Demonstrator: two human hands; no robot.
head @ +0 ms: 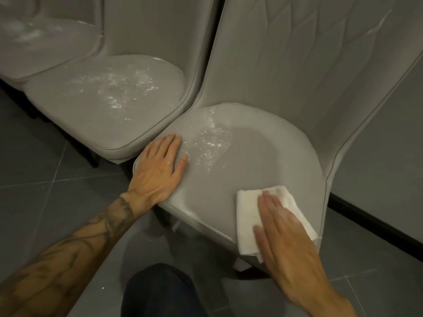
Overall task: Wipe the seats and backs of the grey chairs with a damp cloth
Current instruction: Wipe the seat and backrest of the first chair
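White cloth (248, 216), folded, lies on the front right part of the nearest grey chair's seat (256, 161), partly over the front edge. Right hand (288, 234) lies flat on it, fingers straight and together, pressing, not gripping. Left hand (160, 168) is spread flat on the seat's left edge, holding nothing, probably steadying the chair.

The step looks like wiping this seat. A speckled white residue patch (210, 143) sits left of centre, near the left fingertips and well apart from the cloth. To do it well, keep the palm flat, sweep across toward that patch in overlapping passes, follow the piped edge, and refold to a clean face if the cloth loads up. The chair back (297, 65) shows a faint streak at upper right and likely still needs wiping.

The middle chair's seat (103, 99) has heavier speckling; a third seat (34, 42) at far left is also marked. Both look undone.

No bucket, bowl or bottle is in view, so no contents to report. Dark tiled floor (45, 156) lies below, with the person's knee (158, 291) at the bottom.
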